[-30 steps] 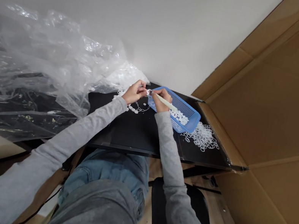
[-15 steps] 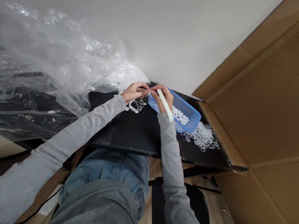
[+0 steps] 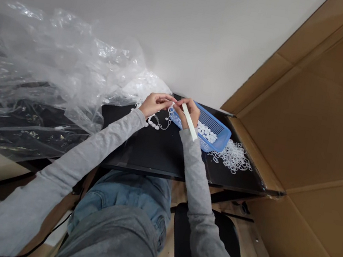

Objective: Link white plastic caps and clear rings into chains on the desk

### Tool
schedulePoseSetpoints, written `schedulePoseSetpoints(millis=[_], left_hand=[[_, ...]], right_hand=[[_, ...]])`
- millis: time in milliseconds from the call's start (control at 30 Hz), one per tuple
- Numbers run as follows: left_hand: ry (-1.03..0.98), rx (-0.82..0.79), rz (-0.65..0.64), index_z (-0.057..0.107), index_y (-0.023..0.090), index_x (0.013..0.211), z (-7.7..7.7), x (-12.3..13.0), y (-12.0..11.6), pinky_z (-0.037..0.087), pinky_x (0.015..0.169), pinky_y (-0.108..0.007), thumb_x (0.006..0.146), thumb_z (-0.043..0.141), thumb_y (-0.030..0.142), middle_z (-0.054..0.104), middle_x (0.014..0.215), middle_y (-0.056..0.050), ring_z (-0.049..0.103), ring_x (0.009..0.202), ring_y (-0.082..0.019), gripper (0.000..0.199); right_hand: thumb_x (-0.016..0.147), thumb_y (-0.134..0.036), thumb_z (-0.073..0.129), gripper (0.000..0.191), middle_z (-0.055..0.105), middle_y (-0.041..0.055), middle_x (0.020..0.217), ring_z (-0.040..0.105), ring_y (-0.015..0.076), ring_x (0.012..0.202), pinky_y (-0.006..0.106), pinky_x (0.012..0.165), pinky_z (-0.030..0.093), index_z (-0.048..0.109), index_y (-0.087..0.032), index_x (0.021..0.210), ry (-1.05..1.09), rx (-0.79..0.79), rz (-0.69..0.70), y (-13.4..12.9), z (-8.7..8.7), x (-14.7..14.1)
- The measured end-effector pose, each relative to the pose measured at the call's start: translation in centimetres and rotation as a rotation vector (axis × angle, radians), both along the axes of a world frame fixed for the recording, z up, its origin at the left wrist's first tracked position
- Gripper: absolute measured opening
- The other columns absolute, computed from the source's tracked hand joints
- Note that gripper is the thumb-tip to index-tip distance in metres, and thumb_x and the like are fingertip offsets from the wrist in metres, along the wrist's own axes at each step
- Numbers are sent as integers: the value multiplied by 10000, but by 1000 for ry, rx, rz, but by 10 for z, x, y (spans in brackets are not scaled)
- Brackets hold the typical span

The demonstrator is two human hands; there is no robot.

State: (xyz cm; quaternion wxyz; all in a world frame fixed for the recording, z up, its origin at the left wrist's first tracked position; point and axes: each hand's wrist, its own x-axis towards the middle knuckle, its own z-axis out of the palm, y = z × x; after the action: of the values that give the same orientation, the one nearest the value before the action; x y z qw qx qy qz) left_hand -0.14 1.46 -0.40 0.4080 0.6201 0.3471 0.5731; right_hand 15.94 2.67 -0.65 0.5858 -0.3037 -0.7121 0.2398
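Forearms (image 3: pixel 107 135) angled inward | left hand (image 3: pixel 155 105), right hand (image 3: pixel 188 113) together at white ring chain (image 3: pixel 161 122) | white strip (image 3: pixel 189 122) in right

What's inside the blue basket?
The blue basket holds a heap of small white round pieces. The right hand and its white stick cover one corner, so that part cannot be seen.

Working space at the black tabletop (image 3: pixel 154 152): a hand can pass low between the forearms (image 3: pixel 106 139), toward the near edge. Obstacles: plastic sheeting (image 3: pixel 53 63) crowds the left, lapping the tabletop's left end; the blue basket (image 3: pixel 216 129) stands just beside the right hand (image 3: pixel 189 113) and its white stick (image 3: pixel 189 122), with white rings (image 3: pixel 232 157) heaped beyond; a cardboard flap (image 3: pixel 292 123) closes the right side; a white wall (image 3: pixel 144 17) bounds the far edge.
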Motion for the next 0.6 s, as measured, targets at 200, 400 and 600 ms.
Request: schedulePoseSetpoints(millis=[200,400,600], left_hand=[[86,24,23,675,122,832,0,1,-3,532,685,-279,736,741,310,698,713,-52,668,651,-145,220],[-37,-127,11,629,141,895,5,4,-8,509,598,-201,799,705,299,716,776,-47,695,645,-129,199],[-177,-295,38,630,150,896,12,3,-13,473,582,-144,810,708,217,699,840,-23,685,665,-81,135]], right_hand=[[749,-412,737,278,610,-24,739,553,119,665,287,686,485,536,-222,726,61,14,51,7,-4,1],[780,-422,698,270,599,-19,781,534,113,695,286,715,460,529,-213,763,120,27,122,10,-4,0],[811,-408,676,250,546,-32,767,493,106,683,274,692,434,514,-219,787,63,61,238,11,-4,0]])
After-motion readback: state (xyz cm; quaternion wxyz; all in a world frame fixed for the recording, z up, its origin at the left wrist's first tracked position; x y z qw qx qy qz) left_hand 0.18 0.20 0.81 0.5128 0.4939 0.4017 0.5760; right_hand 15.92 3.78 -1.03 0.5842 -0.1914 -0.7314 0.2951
